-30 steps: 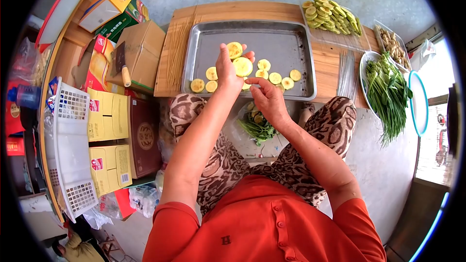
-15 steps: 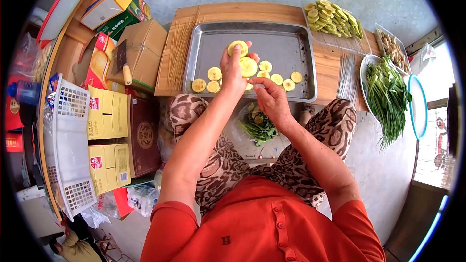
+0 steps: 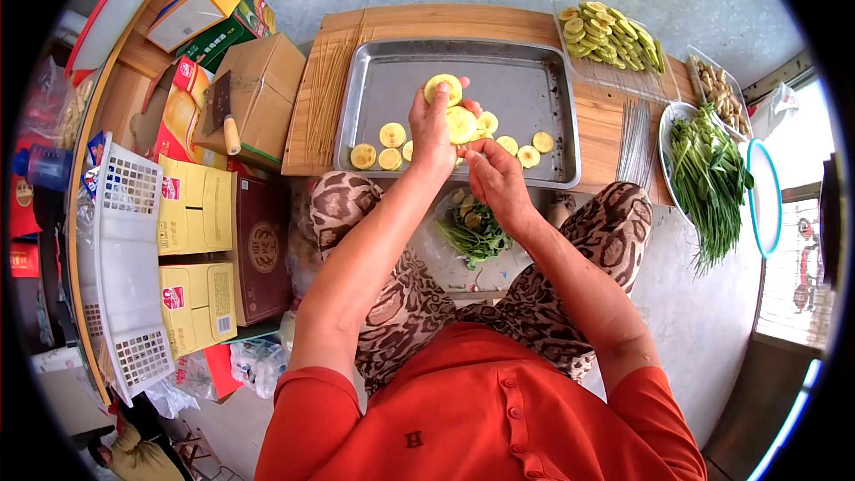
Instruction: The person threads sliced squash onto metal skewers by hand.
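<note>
My left hand point(image 3: 433, 138) is closed around yellow zucchini slices point(image 3: 460, 125) above the near half of a metal tray point(image 3: 352, 93). One slice point(image 3: 439, 89) sits up by the thumb, the other lower against the fingers. My right hand point(image 3: 497, 176) is pinched just beside the lower slice, at the tray's near edge. Whatever its fingertips grip is too thin or hidden to make out. More round slices point(image 3: 392, 134) lie scattered along the near side of the tray.
Thin bamboo skewers point(image 3: 328, 98) lie left of the tray, metal skewers point(image 3: 635, 142) to its right. Farther right are a container of green slices point(image 3: 614, 40) and a bowl of leafy greens point(image 3: 704, 160). A bag of greens point(image 3: 474, 233) is between my knees. A cleaver point(image 3: 230, 125) rests by the boxes.
Both hands have shifted slightly right. The fingers of my right hand have drawn in to a tighter pinch beside the lower slice; my left hand keeps its hold on the slices.
</note>
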A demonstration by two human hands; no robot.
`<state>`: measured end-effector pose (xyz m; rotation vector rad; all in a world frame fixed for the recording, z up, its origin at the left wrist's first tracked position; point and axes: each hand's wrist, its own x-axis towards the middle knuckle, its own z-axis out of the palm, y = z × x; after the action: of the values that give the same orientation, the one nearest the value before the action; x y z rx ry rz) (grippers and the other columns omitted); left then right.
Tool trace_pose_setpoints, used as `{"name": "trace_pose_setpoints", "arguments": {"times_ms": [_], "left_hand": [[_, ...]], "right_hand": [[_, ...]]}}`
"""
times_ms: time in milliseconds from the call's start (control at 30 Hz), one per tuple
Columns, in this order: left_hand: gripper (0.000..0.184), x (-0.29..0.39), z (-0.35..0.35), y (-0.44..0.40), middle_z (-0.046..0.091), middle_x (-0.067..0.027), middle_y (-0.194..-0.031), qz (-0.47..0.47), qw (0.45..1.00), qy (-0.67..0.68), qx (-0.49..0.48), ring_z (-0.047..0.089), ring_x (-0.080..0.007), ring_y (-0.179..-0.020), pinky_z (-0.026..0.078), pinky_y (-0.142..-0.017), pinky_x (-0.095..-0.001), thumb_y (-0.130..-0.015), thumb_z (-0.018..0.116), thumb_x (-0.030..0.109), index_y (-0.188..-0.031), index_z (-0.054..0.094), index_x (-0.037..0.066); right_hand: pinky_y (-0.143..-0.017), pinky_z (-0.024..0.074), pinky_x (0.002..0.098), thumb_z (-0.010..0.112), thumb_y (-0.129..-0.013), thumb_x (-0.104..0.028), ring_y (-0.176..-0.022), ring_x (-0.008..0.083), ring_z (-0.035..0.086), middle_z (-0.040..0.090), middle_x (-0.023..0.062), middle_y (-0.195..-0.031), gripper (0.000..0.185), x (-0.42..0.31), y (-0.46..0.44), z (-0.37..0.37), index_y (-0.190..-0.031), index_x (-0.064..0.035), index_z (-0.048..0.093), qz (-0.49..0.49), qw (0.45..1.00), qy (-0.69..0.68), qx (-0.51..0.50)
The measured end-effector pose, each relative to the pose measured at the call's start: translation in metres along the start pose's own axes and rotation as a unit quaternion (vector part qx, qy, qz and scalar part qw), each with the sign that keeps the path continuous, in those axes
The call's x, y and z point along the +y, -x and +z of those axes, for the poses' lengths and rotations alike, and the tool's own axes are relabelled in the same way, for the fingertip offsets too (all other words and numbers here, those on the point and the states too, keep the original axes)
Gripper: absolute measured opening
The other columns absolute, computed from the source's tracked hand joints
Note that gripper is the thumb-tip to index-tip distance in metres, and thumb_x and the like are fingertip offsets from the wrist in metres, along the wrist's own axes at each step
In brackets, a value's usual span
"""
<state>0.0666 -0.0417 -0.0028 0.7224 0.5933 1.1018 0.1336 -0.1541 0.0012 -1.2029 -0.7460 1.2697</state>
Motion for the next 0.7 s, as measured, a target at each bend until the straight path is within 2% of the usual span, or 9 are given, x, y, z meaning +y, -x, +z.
{"name": "trace_pose_setpoints", "arguments": {"times_ms": [333,433,467,700], "left_hand": [[0.025,0.006,0.000,0.001,0.061,-0.0134,-0.106,-0.007,1.000,0.003,0.019,0.060,-0.0199,-0.069,0.054,-0.060,-0.0338,-0.095,0.049,0.026,-0.105,0.047,0.002],[0.023,0.001,-0.009,-0.007,0.061,-0.0137,-0.105,0.007,0.999,0.019,0.036,0.059,-0.0195,-0.068,0.054,-0.063,-0.0355,-0.096,0.047,0.024,-0.104,0.046,0.002],[0.019,0.001,-0.006,-0.005,0.061,-0.0135,-0.101,0.006,0.999,0.029,0.042,0.059,-0.0204,-0.063,0.054,-0.060,-0.0360,-0.096,0.045,0.020,-0.102,0.045,0.001],[0.019,0.000,-0.003,-0.004,0.061,-0.0132,-0.100,0.003,0.999,0.027,0.041,0.059,-0.0201,-0.063,0.054,-0.058,-0.0347,-0.096,0.045,0.020,-0.101,0.045,0.002]], "right_hand": [[-0.042,0.0273,0.0203,0.048,-0.096,-0.018,-0.047,0.0038,0.035,0.043,-0.0047,-0.056,0.014,0.000,-0.002,-0.002,-0.095,-0.0059,0.055,0.015,1.000,0.015,-0.006],[-0.043,0.0262,0.0196,0.047,-0.095,-0.016,-0.047,0.0033,0.034,0.041,-0.0064,-0.056,0.013,0.002,0.000,-0.001,-0.099,-0.0066,0.056,-0.014,0.998,0.048,-0.030],[-0.042,0.0250,0.0194,0.047,-0.095,-0.015,-0.047,0.0028,0.032,0.038,-0.0075,-0.056,0.013,0.002,0.001,-0.001,-0.100,-0.0070,0.056,-0.016,0.999,0.041,-0.026],[-0.043,0.0215,0.0192,0.046,-0.095,-0.013,-0.049,0.0010,0.027,0.032,-0.0100,-0.058,0.013,0.008,-0.001,-0.003,-0.101,-0.0078,0.057,-0.018,1.000,0.007,-0.021]]}}
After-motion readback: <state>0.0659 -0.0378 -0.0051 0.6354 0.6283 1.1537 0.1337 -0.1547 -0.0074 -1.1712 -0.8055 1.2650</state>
